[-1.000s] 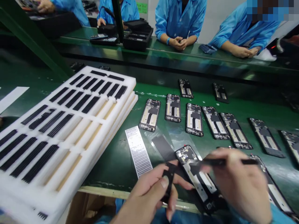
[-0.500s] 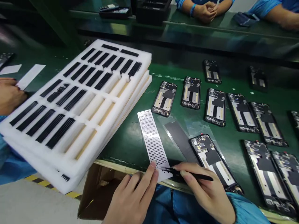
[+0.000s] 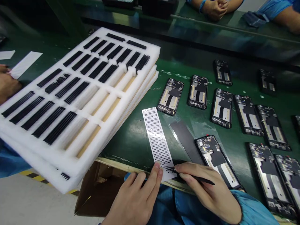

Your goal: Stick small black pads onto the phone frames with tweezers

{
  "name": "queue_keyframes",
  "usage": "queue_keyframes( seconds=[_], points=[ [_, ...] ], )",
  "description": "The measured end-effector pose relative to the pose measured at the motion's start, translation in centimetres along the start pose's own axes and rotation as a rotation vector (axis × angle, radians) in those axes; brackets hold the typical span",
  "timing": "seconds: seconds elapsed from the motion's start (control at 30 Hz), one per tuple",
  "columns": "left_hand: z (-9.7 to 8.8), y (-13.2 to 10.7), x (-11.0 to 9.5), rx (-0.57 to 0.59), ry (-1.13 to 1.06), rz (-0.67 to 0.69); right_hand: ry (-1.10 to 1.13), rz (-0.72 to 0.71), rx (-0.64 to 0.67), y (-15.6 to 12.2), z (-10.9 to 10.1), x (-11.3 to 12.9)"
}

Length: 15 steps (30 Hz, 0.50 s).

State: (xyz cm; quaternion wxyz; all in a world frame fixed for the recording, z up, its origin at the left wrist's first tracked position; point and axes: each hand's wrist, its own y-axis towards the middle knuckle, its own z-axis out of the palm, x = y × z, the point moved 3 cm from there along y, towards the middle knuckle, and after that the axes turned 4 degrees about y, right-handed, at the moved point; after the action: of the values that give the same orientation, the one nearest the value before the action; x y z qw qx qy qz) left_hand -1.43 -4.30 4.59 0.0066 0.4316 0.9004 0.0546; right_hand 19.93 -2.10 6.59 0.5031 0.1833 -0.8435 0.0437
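A white sheet of small black dot stickers [image 3: 156,136] lies on the green bench, its lower end near the front edge. My left hand [image 3: 138,195] rests its outstretched index and middle fingertips on that lower end, pressing it flat. Pinched in my right hand [image 3: 206,187] is a pair of black tweezers [image 3: 197,178], whose tips touch the sheet beside my left fingertips. Whether a dot sits between the tips is too small to tell. Just beyond my right hand lies an opened phone body [image 3: 217,156], its lower end partly covered by the hand.
Stacked white foam trays [image 3: 112,122] with black parts in slots stand at left, overhanging the bench edge. Several opened phones [image 3: 222,107] spread to the right. A dark strip on clear film [image 3: 184,137] lies behind my right hand. Another person's hand [image 3: 8,84] shows at far left; others sit opposite.
The whole view has shifted slightly, so the bench things appear farther right. Both hands keep their places on the sheet, with the tweezer tips still at its lower end.
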Motion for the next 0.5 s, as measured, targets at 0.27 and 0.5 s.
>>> queue_keyframes(
  seconds=[0.27,0.5],
  points=[
    [-0.5,0.4,0.2,0.008,-0.028,0.022,0.106,0.052,0.206,3.2,-0.8,0.4],
    [-0.2,-0.2,1.0,-0.032,-0.057,-0.007,0.121,-0.046,-0.02,0.6,-1.6,-0.1]
  ],
)
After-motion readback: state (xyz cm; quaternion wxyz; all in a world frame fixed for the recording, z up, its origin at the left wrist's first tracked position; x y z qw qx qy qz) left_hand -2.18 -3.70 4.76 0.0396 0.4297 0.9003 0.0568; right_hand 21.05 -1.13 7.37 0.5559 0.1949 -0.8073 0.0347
